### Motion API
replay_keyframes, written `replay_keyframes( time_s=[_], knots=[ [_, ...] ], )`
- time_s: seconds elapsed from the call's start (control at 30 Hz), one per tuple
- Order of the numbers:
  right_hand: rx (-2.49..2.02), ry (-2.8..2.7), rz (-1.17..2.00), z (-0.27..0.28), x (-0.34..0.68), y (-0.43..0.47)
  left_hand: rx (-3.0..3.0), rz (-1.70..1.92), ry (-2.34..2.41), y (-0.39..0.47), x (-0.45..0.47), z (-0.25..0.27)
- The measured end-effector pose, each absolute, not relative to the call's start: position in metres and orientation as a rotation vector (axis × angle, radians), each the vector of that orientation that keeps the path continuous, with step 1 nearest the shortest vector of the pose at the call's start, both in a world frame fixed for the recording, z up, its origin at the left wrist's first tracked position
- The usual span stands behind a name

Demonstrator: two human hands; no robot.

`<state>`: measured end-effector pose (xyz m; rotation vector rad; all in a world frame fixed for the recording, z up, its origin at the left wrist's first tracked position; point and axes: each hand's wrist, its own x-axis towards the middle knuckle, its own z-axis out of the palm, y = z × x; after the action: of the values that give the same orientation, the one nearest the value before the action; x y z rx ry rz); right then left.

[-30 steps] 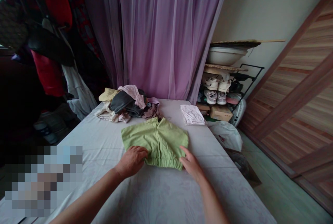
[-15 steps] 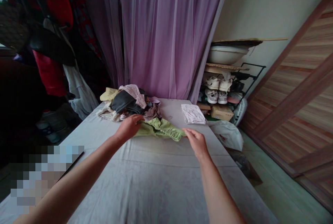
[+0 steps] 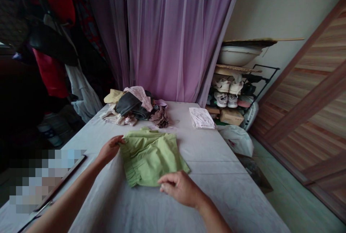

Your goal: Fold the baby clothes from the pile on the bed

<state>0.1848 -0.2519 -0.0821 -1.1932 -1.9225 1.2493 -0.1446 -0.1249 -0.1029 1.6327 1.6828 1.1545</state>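
A pair of light green shorts (image 3: 151, 157) lies spread on the bed, its gathered elastic waistband towards the left. My left hand (image 3: 111, 148) is closed in a pinch on the far left corner of the waistband. At the near edge of the shorts is my right hand (image 3: 182, 189), fingers curled, with thumb and forefinger closed at the cloth's border. Beyond the shorts sits a heap of crumpled clothes (image 3: 132, 105) in dark grey, pink, yellow and brown. A folded white patterned cloth (image 3: 202, 118) lies at the far right.
The bed (image 3: 216, 186) has a pale sheet, and a purple curtain (image 3: 164, 38) hangs behind it. On the right stand a shoe rack (image 3: 232, 81) and a white plastic bag (image 3: 238, 141). Clothes and bags (image 3: 51, 45) hang at the left. A blurred-out flat object (image 3: 48, 182) lies near the left edge.
The green shorts, held up between both hands before, now lie flat and nearer to me. My left hand has moved left and towards me; my right hand has come nearer and slightly left.
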Motion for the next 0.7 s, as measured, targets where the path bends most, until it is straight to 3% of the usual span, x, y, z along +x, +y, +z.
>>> replay_keyframes(
  time_s=[0.23,0.7],
  knots=[
    [-1.747,-1.566,0.612,-0.094,0.222,-0.16,1.243,0.939,1.852,-0.122,-0.153,-0.105],
    [-2.0,-1.908,0.586,-0.089,0.202,-0.045,1.391,0.467,2.038,-0.077,-0.153,-0.111]
  ],
)
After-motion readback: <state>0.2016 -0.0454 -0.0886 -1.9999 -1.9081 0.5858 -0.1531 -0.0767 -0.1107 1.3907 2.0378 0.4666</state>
